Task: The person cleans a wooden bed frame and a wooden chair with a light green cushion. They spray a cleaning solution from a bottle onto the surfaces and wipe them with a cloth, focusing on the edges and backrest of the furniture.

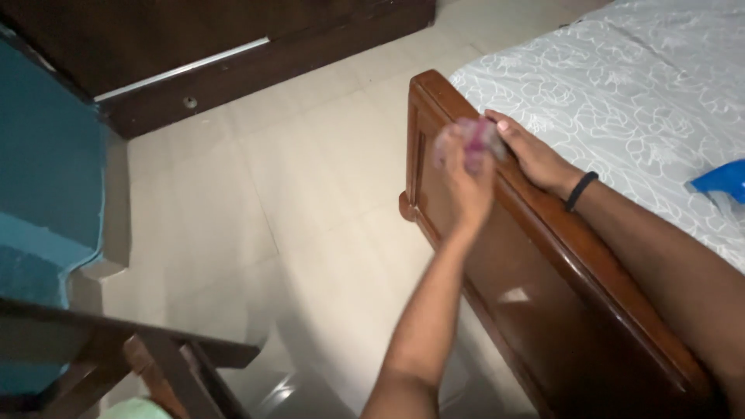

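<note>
Pink cloth [469, 138], blurred and bunched in the closed fingers of the left hand [468, 182], presses against the wooden footboard [543, 256] near its top corner, right hand [535, 155] resting flat on the rail, most of the panel apparently still unwiped.

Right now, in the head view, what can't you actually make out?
- Pink cloth: motion-blurred, bunched in the left hand; its shape and the grip are unclear.
- Right hand: fingertips hidden behind the cloth, on the wooden footboard.
- Blue object on the bedsheet: cut off by the right edge.
- Wooden chair frame: cut off at the bottom-left corner.
</note>
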